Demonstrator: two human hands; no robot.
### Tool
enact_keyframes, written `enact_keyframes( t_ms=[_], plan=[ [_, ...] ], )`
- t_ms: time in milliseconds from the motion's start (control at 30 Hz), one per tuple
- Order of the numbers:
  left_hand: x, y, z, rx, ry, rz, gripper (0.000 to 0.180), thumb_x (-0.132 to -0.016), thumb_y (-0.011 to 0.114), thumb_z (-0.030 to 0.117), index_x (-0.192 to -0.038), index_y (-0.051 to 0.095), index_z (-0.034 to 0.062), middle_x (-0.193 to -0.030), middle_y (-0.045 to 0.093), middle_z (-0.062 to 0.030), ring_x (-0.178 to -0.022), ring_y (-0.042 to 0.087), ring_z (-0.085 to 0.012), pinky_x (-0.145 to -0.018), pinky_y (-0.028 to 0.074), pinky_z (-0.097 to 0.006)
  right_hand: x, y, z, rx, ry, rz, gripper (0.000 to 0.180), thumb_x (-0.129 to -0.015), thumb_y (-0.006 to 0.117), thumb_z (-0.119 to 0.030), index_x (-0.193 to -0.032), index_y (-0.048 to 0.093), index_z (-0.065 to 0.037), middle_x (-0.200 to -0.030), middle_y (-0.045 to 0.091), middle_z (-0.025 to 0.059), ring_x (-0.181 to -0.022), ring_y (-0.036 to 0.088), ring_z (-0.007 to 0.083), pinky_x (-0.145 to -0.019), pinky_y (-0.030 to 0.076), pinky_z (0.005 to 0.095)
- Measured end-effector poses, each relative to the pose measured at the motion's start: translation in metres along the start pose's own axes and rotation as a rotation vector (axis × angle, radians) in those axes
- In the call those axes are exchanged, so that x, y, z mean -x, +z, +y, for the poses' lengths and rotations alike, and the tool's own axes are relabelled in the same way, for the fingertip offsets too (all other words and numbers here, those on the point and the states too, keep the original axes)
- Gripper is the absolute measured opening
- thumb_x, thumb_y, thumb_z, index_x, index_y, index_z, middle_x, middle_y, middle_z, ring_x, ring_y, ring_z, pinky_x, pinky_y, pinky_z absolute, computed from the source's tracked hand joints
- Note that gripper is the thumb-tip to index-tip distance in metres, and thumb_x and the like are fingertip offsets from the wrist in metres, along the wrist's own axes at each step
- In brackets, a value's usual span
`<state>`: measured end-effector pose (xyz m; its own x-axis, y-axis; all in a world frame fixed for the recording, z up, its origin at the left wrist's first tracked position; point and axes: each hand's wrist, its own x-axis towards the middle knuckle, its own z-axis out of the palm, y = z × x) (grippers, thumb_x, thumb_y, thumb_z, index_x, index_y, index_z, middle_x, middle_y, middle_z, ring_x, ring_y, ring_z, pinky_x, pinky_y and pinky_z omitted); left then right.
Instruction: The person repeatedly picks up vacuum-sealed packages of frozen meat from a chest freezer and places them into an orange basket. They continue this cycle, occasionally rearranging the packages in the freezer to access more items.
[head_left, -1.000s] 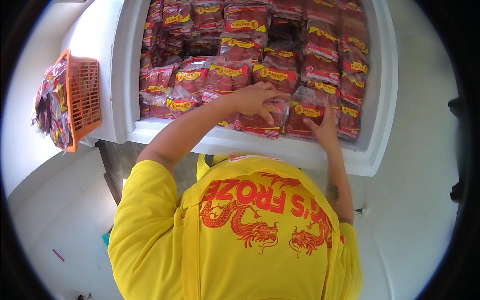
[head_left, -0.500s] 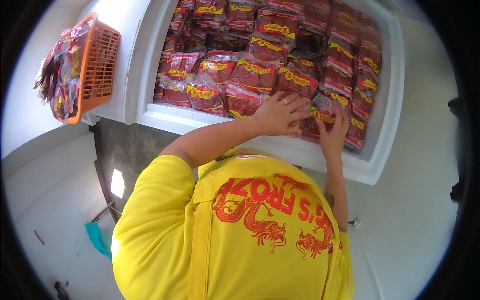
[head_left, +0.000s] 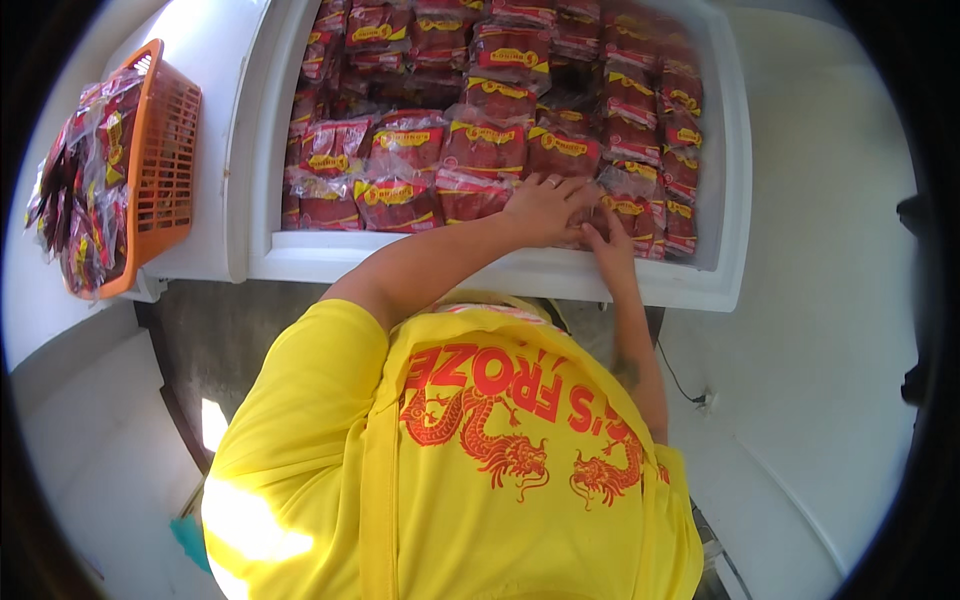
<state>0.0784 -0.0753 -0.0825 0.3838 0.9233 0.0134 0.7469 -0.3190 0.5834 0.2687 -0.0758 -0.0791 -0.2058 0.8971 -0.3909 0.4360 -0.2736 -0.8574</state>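
The left hand point(head_left: 548, 212) and right hand point(head_left: 608, 240) work close together over red packs point(head_left: 472, 200) in the white chest point(head_left: 700, 290); I cannot tell whether either grips one. Press gently, keeping rows aligned.

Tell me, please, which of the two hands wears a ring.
The left hand, at the front packets, wears the ring on a finger; no ring shows on the right hand.

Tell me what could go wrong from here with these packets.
The left hand and right hand are close together at the front row of packets; either might snag the thin clear wrapping. The heaped packets in the orange basket could slip over its rim.
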Motion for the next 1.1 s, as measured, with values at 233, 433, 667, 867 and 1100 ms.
enact_keyframes(
  t_ms=[233, 433, 667, 867, 1100],
  plan=[
    [0.013, -0.052, -0.020, 0.221, -0.095, -0.063, 0.086, -0.072, 0.079, 0.034, -0.144, 0.038, 0.0105, -0.143, 0.042, -0.0188, -0.129, 0.043, -0.0366, -0.108, 0.035, -0.046, -0.009, 0.023, -0.013, 0.122, 0.024, 0.079, 0.073, -0.077, 0.078, -0.035, -0.129, 0.043, 0.003, -0.117, 0.057, 0.0152, -0.104, 0.058, 0.0224, -0.090, 0.046, 0.0349],
    [0.081, -0.073, -0.057, 0.442, -0.305, 0.228, 0.053, -0.084, 0.069, 0.012, -0.134, 0.050, 0.0076, -0.131, 0.055, -0.0131, -0.118, 0.056, -0.0266, -0.097, 0.046, -0.036, -0.019, 0.024, -0.028, -0.009, 0.000, 0.122, 0.071, -0.073, 0.082, -0.023, -0.125, 0.038, -0.003, -0.117, 0.053, 0.0138, -0.103, 0.058, 0.0282, -0.089, 0.046, 0.0367],
    [0.137, -0.103, -0.075, 0.619, -0.601, 0.368, 0.043, -0.087, 0.067, 0.011, -0.128, 0.054, 0.0065, -0.120, 0.057, -0.0122, -0.093, 0.064, -0.0207, -0.080, 0.052, -0.031, -0.099, -0.001, -0.046, -0.362, -0.087, 0.064, 0.057, -0.076, 0.077, -0.006, -0.123, 0.046, -0.005, -0.116, 0.055, 0.0114, -0.102, 0.057, 0.0243, -0.086, 0.047, 0.0306],
    [0.174, -0.110, -0.060, 0.439, -0.682, 0.381, 0.046, -0.086, 0.067, 0.011, -0.129, 0.053, 0.0061, -0.119, 0.057, -0.0105, -0.091, 0.063, -0.0199, -0.079, 0.051, -0.031, -0.124, -0.026, -0.033, 0.116, -0.017, -0.167, 0.060, -0.077, 0.077, -0.014, -0.130, 0.052, -0.002, -0.119, 0.062, 0.0110, -0.103, 0.059, 0.0216, -0.092, 0.045, 0.0322],
    [0.197, -0.105, -0.037, 0.398, -0.840, 0.309, 0.050, -0.086, 0.067, 0.014, -0.133, 0.049, 0.0074, -0.124, 0.053, -0.0117, -0.095, 0.062, -0.0218, -0.084, 0.049, -0.034, -0.139, -0.019, -0.054, 0.308, 0.072, -0.341, 0.071, -0.076, 0.078, -0.022, -0.138, 0.048, -0.006, -0.128, 0.059, 0.0154, -0.115, 0.056, 0.0276, -0.098, 0.042, 0.0359]
  ],
)
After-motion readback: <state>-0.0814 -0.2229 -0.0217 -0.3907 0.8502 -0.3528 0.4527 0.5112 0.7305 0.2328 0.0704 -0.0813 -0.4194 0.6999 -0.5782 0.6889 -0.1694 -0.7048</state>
